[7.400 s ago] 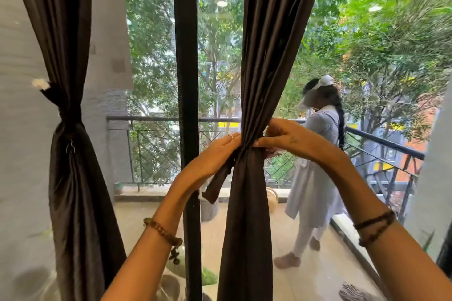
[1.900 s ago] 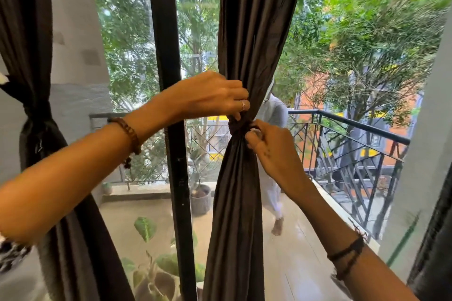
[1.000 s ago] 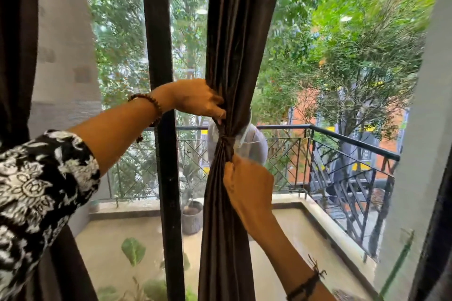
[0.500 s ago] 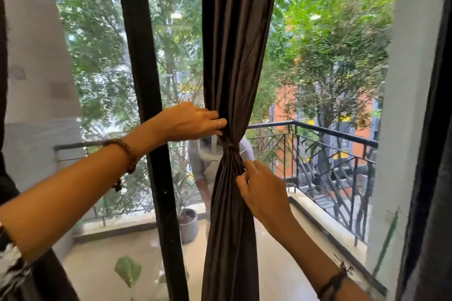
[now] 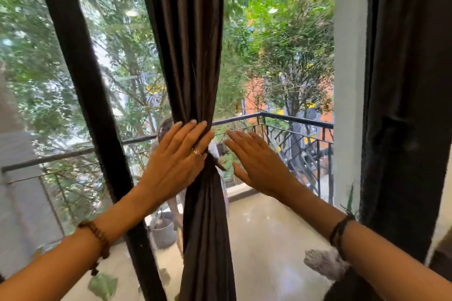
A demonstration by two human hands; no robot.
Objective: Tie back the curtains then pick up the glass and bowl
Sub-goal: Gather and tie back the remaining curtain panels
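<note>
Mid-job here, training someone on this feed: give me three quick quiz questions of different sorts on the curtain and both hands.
1. True or false: the right hand grips the middle curtain.
2. Which hand wears a ring? A) left hand B) right hand C) neither
3. Fill in: the middle curtain is gathered at its ____, level with the balcony railing.

Key:
1. False: it is open with straight fingers, beside the curtain and apart from it.
2. A
3. Tie, partly behind the left hand's fingers.
</note>
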